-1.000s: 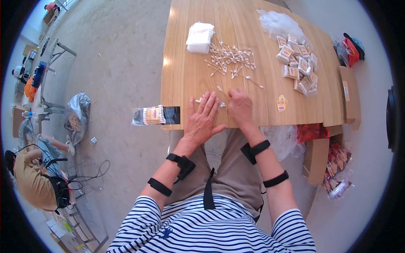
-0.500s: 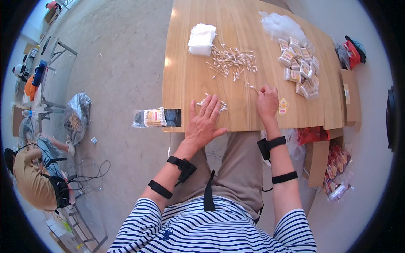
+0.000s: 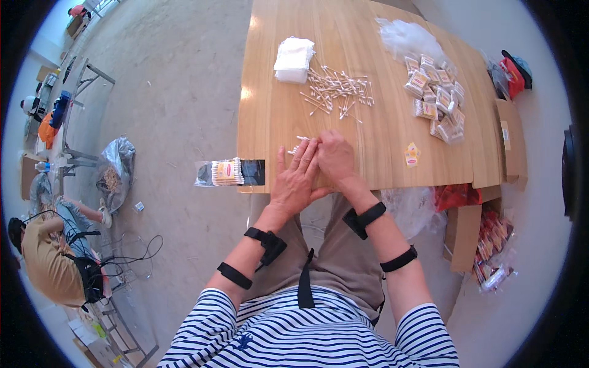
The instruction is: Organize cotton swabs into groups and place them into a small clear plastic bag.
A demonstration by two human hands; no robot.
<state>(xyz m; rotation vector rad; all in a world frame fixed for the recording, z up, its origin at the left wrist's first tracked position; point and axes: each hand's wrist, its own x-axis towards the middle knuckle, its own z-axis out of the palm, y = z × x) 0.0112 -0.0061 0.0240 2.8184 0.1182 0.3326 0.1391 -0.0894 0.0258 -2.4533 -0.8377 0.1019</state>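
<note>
My left hand (image 3: pixel 296 176) lies with fingers stretched out over a small row of cotton swabs (image 3: pixel 293 150) near the table's front edge, covering most of it. White tips show past the fingertips. Against those fingers, my right hand (image 3: pixel 336 158) is closed at the row's right end; its fingers hide the cotton swab it pinches. Beyond both hands spreads a loose heap of cotton swabs (image 3: pixel 336 86). At the left table edge sits a clear pack of cotton swabs (image 3: pixel 227 172) with a yellow label, beside a black strip (image 3: pixel 253 172).
A stack of white pouches (image 3: pixel 294 59) lies beyond the heap. Filled swab packs (image 3: pixel 443 101) are piled at the right, near crumpled clear plastic (image 3: pixel 408 37). Yellow labels (image 3: pixel 411 155) rest right of my hands. Cardboard boxes (image 3: pixel 466 236) stand beside the table; another person (image 3: pixel 55 260) sits far left.
My right hand has moved left from beside the yellow labels to my left hand, bringing a cotton swab that was visible in its fingers. My left hand has stayed over the row.
</note>
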